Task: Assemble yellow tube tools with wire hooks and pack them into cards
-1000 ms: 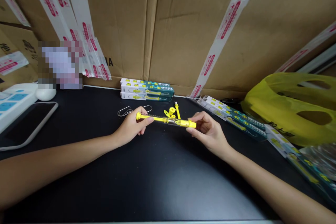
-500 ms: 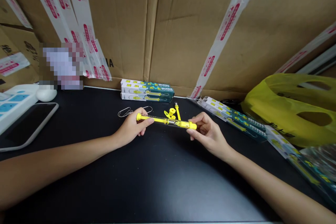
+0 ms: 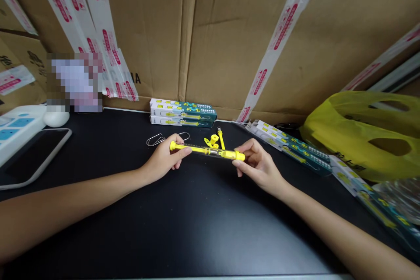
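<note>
1 black tabletop (image 3: 197, 227): we judge it slick enough that a dropped round part could roll off. 1 left hand (image 3: 162, 160), ours, thumb and fingers pinching the left end of 1 clear-and-yellow tube (image 3: 210, 152); 1 right hand (image 3: 257, 164), gripping its right end. The tube itself: we hold it crosswise above the tabletop; uneven twisting or pulling could crack it or pop an end loose. Bent wire hooks (image 3: 153, 141), partly behind our left hand, count uncertain: a stray knuckle could sweep them aside. 1 yellow rod (image 3: 222, 141), metal-tipped, just beyond the tube: we could knock it by lowering carelessly. Small yellow pieces (image 3: 214, 139), beside the rod: easily lost if brushed.
</note>
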`<state>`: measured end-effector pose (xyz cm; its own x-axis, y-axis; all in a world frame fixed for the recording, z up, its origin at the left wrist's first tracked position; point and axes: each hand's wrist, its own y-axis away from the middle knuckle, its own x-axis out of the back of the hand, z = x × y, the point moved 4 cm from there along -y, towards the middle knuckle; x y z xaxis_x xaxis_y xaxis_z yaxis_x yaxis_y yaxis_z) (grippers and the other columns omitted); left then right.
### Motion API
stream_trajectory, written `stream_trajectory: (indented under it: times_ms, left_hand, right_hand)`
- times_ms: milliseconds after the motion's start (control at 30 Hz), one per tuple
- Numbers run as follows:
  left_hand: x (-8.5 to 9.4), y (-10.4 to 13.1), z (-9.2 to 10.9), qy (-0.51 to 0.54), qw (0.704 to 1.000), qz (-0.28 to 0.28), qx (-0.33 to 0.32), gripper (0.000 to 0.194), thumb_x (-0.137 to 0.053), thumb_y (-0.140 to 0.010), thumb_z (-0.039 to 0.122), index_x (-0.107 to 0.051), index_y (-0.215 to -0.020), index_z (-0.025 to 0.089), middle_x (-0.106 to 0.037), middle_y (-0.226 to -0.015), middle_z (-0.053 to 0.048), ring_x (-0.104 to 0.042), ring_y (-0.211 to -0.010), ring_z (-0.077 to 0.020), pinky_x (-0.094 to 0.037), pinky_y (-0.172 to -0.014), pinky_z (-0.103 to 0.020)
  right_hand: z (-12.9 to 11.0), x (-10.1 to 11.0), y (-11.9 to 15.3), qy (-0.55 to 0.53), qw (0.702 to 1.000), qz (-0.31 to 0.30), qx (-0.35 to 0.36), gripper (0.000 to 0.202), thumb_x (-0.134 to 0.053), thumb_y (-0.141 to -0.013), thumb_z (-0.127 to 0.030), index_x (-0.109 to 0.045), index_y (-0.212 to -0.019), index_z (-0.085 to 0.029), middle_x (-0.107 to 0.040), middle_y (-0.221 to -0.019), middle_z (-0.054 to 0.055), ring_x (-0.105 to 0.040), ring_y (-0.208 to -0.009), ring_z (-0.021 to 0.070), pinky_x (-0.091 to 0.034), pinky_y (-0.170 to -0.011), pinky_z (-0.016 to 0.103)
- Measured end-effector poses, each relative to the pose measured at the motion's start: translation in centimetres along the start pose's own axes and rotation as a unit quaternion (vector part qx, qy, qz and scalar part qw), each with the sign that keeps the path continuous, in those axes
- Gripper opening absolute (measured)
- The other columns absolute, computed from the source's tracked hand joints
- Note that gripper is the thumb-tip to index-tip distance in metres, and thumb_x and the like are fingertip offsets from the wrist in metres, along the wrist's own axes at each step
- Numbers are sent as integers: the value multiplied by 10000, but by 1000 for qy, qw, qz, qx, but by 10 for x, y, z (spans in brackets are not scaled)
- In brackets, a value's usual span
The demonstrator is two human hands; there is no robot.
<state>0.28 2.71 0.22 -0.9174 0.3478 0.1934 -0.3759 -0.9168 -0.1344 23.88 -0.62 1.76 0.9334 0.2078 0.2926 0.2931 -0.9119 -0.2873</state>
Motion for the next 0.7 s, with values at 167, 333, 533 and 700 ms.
stream_trajectory:
  times_ms: [167, 333, 533, 700]
  left_hand:
    - [0, 0, -1, 2, 1000, -2, -4, 252, -538, -850, 383, -366, -796, 207, -428, -465, 101, -408, -403, -55, -330, -397, -151]
    - [0, 0, -1, -3, 1000, 0, -2, 249, -536, -852, 381, -367, -800, 206, -428, -463, 103, -412, -406, -55, -338, -401, -150]
    - [0, 0, 0, -3, 1000, 1, 2, 242, -534, -851, 377, -368, -806, 206, -428, -461, 105, -410, -408, -55, -334, -400, -148]
    - [0, 0, -1, -6, 1000, 0, -2, 245, -531, -856, 386, -372, -809, 205, -436, -464, 101, -412, -411, -54, -335, -406, -149]
  right_hand:
    - [6, 3, -1, 21, 1000, 21, 8, 223, -659, -805, -307, -482, -905, -213, -565, -765, -4, -525, -567, 98, -472, -490, 221]
    - [1, 7, -3, 96, 990, 45, 95, 166, -671, -793, -260, -548, -892, -211, -489, -910, 38, -523, -819, 155, -490, -650, 262]
    - [-2, 4, -3, 104, 989, 24, 100, 141, -637, -819, -247, -522, -898, -224, -488, -885, 28, -520, -795, 157, -485, -695, 283]
    - [-1, 3, -2, 127, 987, -1, 99, 132, -617, -836, -249, -506, -903, -224, -504, -875, 25, -523, -790, 157, -470, -697, 281]
